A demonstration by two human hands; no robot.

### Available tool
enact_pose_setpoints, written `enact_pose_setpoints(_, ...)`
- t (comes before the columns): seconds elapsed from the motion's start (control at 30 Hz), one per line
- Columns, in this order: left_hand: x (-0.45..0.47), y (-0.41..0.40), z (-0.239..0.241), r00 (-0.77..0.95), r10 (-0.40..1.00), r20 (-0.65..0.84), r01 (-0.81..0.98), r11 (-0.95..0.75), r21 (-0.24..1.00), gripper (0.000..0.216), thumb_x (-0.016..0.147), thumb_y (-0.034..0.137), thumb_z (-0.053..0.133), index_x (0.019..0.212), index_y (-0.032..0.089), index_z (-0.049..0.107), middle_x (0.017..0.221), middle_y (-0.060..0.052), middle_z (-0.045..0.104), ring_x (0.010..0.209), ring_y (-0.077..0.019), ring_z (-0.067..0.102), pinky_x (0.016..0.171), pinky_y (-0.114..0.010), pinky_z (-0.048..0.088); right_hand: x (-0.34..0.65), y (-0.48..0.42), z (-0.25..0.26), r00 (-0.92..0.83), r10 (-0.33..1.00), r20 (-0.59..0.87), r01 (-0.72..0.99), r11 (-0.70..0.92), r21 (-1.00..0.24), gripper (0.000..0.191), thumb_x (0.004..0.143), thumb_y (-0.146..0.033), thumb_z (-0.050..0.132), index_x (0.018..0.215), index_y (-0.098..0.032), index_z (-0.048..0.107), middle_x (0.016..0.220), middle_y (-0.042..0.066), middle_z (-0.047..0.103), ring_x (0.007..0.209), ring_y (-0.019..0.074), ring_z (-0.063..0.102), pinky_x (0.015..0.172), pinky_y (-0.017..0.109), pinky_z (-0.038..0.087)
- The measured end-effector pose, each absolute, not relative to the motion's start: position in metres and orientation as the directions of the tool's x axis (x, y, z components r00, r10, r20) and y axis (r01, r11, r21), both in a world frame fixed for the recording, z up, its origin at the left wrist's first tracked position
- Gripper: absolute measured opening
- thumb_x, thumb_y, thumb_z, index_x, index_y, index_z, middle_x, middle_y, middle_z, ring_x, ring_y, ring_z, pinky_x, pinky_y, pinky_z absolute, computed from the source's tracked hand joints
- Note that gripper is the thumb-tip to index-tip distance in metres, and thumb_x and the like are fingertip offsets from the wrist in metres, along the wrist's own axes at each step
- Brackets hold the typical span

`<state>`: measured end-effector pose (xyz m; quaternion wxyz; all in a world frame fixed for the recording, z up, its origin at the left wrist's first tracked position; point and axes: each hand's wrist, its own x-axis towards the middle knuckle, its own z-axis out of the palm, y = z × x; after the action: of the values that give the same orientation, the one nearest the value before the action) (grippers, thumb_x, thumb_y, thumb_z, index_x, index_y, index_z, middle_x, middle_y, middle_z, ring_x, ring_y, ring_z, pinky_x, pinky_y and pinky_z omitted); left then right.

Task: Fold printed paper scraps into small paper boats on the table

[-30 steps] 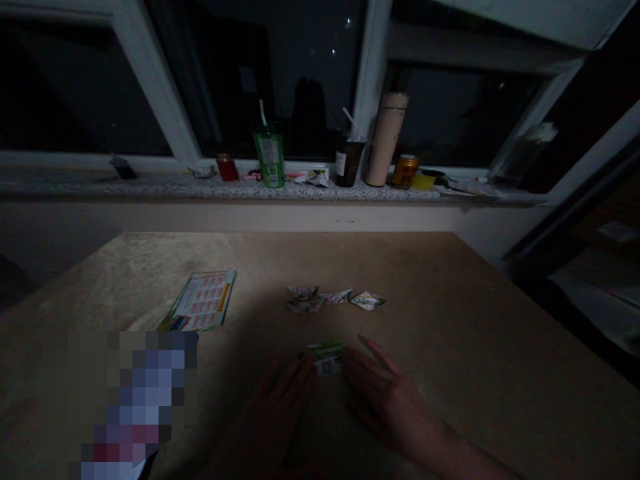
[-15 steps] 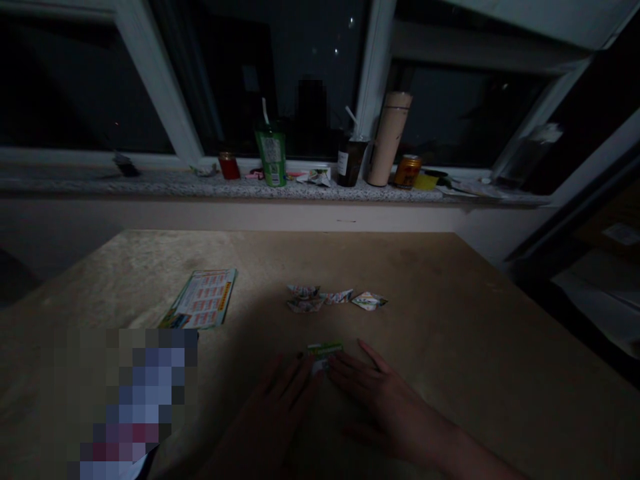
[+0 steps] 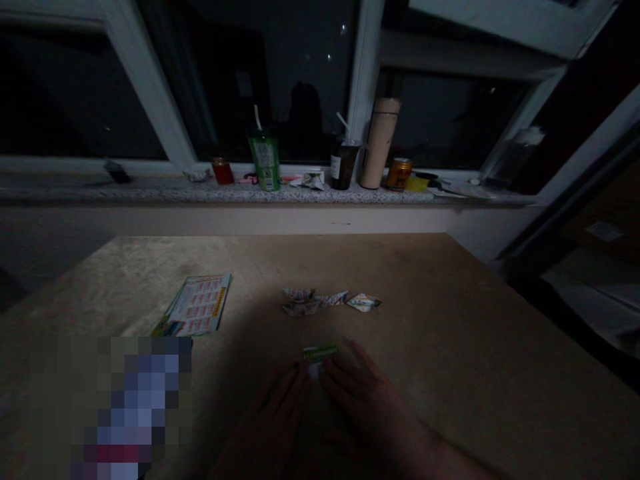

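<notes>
A small green-and-white folded paper (image 3: 318, 353) lies on the brown table (image 3: 450, 320) near its front. My left hand (image 3: 273, 417) lies flat with its fingertips on the paper's left edge. My right hand (image 3: 367, 400) covers the paper's lower right part, its fingers stretched out and pressing on it. Beyond the paper sit several small folded paper shapes (image 3: 330, 301) in a loose row. The light is dim.
A printed leaflet (image 3: 197, 311) lies on the table at the left. On the windowsill (image 3: 150, 192) stand a green cup with a straw (image 3: 265, 160), a dark cup (image 3: 344, 163), a tall beige flask (image 3: 376, 143), a gold can (image 3: 399, 175) and a red jar (image 3: 222, 171).
My right hand has slid left over the paper, so less of it shows. My left hand has stayed at the paper's left edge. The view has shifted slightly.
</notes>
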<state>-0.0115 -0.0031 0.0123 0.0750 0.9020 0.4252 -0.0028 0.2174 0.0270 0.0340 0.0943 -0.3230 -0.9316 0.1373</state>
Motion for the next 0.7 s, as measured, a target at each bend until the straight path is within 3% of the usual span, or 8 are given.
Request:
enact_pose_setpoints(0.17,-0.014,0.004,0.019,0.658,0.735,-0.165,0.752,-0.632,0.189,0.082,0.083,0.062,0.051,0.145,0.012,0.031,0.148,-0.016,0.027,0.135,-0.0352,0.026,0.111,-0.054,0.016,0.218,0.027,0.029,-0.749,0.651,0.123,0.606,0.748,-0.272,0.059,0.089,-0.043,0.053,0.139,-0.014,0.041,0.144,0.013,0.042,0.136,0.0277,0.031,0.116,0.051,0.005)
enact_pose_setpoints(0.37,-0.016,0.005,0.028,0.649,0.727,-0.223,0.761,-0.616,0.204,0.085,0.082,0.062,0.054,0.148,0.018,0.023,0.15,-0.013,0.02,0.137,-0.0334,0.022,0.111,-0.055,0.012,0.23,0.028,0.027,-0.758,0.648,0.075,0.576,0.719,-0.389,0.064,0.09,-0.034,0.053,0.146,-0.024,0.026,0.149,0.007,0.033,0.139,0.0233,0.026,0.116,0.049,0.006)
enact_pose_setpoints(0.53,-0.014,0.001,0.034,0.648,0.745,-0.162,0.759,-0.611,0.226,0.084,0.081,0.058,0.057,0.147,0.016,0.026,0.149,-0.015,0.025,0.135,-0.0361,0.027,0.109,-0.059,0.012,0.232,0.027,0.028,-0.754,0.657,0.02,0.589,0.688,-0.423,0.071,0.088,-0.035,0.055,0.148,-0.023,0.019,0.153,0.006,0.025,0.141,0.0225,0.019,0.116,0.048,0.007)
enact_pose_setpoints(0.7,-0.014,0.0,0.032,0.638,0.766,-0.085,0.763,-0.613,0.206,0.071,0.088,0.043,0.053,0.149,0.025,0.021,0.149,-0.01,0.03,0.134,-0.0332,0.03,0.109,-0.057,0.014,0.232,0.027,0.026,-0.72,0.691,0.068,0.635,0.695,-0.336,0.057,0.09,-0.031,0.049,0.144,-0.017,0.033,0.154,0.007,0.021,0.142,0.0249,0.013,0.116,0.051,0.004)
